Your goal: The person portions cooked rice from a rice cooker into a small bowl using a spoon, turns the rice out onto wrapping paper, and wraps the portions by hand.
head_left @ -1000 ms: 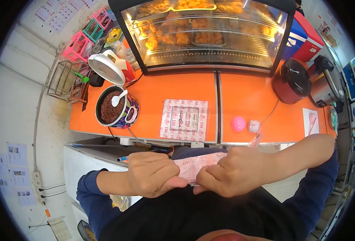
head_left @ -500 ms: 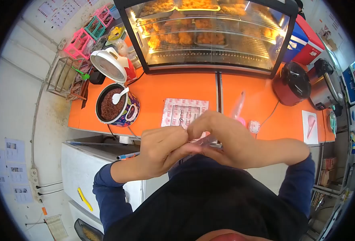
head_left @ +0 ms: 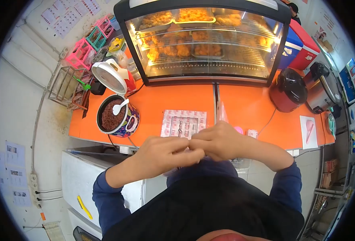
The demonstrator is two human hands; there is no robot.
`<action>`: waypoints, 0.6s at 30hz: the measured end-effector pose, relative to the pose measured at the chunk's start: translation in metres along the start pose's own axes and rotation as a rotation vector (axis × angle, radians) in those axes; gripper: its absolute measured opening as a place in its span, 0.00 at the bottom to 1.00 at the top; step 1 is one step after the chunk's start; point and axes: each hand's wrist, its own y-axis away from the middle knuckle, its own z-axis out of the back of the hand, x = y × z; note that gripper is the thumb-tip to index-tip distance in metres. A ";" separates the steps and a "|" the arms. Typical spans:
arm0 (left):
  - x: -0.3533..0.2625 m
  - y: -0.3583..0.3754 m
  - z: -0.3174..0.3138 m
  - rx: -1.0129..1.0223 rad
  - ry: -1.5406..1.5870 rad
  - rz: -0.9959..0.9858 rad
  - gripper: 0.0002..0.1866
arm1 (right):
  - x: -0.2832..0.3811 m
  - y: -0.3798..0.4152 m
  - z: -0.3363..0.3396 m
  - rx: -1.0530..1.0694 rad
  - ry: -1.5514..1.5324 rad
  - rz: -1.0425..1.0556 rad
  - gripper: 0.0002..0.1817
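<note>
My left hand (head_left: 157, 154) and my right hand (head_left: 219, 140) meet in front of my body, just off the counter's front edge. Both are closed, fingertips together, pinching a clear plastic bag (head_left: 222, 112). One see-through end of it sticks up above my right hand; the fingers cover most of the rest. Beyond my hands, a sheet of red-and-white printed wrapping paper (head_left: 184, 120) lies flat on the orange counter (head_left: 157, 96). To the left stands a rice cooker (head_left: 131, 124) with its lid up, holding dark reddish rice (head_left: 111, 120) and a white rice paddle (head_left: 120, 106).
A lit glass display case (head_left: 209, 78) of fried food spans the back. On the right are a dark red cooker (head_left: 288, 90), a steel cooker (head_left: 322, 90) and a pink paddle (head_left: 309, 131) on white paper. A white cabinet (head_left: 83, 172) stands below left.
My right hand has turned flatter and lowered, its raised wrist coming down. The plastic's upright end has shifted left. My hands remain together, and the view has tilted slightly upward.
</note>
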 end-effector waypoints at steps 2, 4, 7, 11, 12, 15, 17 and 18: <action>0.002 0.001 0.012 0.152 -0.204 -0.207 0.13 | 0.006 -0.002 0.006 0.087 -0.063 -0.051 0.08; 0.003 0.003 0.019 0.258 -0.261 -0.196 0.16 | 0.014 -0.007 0.019 0.132 -0.106 -0.074 0.08; 0.002 0.011 0.017 0.271 -0.244 -0.184 0.17 | 0.019 -0.011 0.028 0.190 -0.155 -0.051 0.11; 0.004 0.010 0.016 0.175 -0.202 -0.195 0.16 | 0.026 -0.015 0.036 0.178 -0.212 -0.078 0.14; 0.005 0.011 0.017 0.148 -0.217 -0.235 0.16 | 0.027 -0.015 0.037 0.175 -0.227 -0.074 0.15; 0.007 0.012 0.019 0.131 -0.255 -0.292 0.14 | 0.027 -0.016 0.039 0.212 -0.188 -0.087 0.15; 0.007 0.011 0.021 0.132 -0.291 -0.316 0.13 | 0.029 -0.017 0.040 0.209 -0.199 -0.069 0.15; 0.006 0.010 0.021 0.142 -0.333 -0.383 0.12 | 0.031 -0.016 0.040 0.210 -0.219 -0.056 0.15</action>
